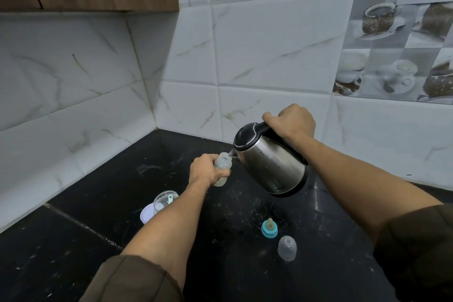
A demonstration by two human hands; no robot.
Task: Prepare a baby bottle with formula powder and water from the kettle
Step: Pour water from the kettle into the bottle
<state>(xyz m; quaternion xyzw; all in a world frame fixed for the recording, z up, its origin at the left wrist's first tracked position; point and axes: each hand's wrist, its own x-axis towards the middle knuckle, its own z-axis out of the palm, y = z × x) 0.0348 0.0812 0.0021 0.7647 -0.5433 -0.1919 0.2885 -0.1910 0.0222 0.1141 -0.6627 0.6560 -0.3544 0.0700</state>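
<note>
My left grip (208, 170) curled round the open baby bottle (224, 161) toward the back edge of the bench (98, 240). My right grip (293, 121) clasped the handle of the tilted kettle (272, 164), spout at the bottle's mouth. Nearer the front edge stood the blue teat ring (269, 228) and clear cap (286, 248), with the open formula jar (165, 200) to their left.

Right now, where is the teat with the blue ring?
In the head view, the blue-ringed teat stands on the black counter, right of centre, below the tilted kettle and just up-left of the clear dome cap.
</note>
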